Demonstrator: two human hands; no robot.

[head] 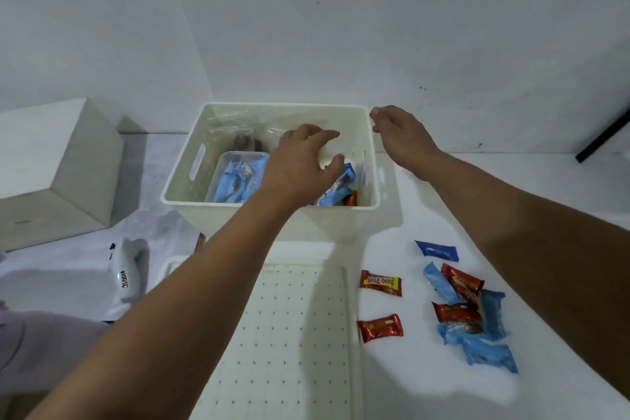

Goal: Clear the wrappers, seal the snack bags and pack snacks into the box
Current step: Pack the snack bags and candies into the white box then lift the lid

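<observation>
A white plastic box (341, 227) stands mid-table. Inside it lie a clear tub of light-blue snack packets (235, 177), a clear bag with a dark snack (245, 141), and blue and red packets (342, 189) at its right side. My left hand (303, 164) hovers over the box's middle with fingers spread and holds nothing I can see. My right hand (399, 133) is by the box's far right corner, fingers loosely curled, nothing visible in them. Loose on the table at right are two red bars (380, 283) (380, 327), a dark-blue packet (438, 251) and a blue-and-red pile (470, 314).
A white perforated lid (289, 334) lies flat in front of the box. At the left stand a pale grey carton (58, 167) and a white wrapped object with black writing (129, 273). A black bar (603, 136) leans at the far right wall.
</observation>
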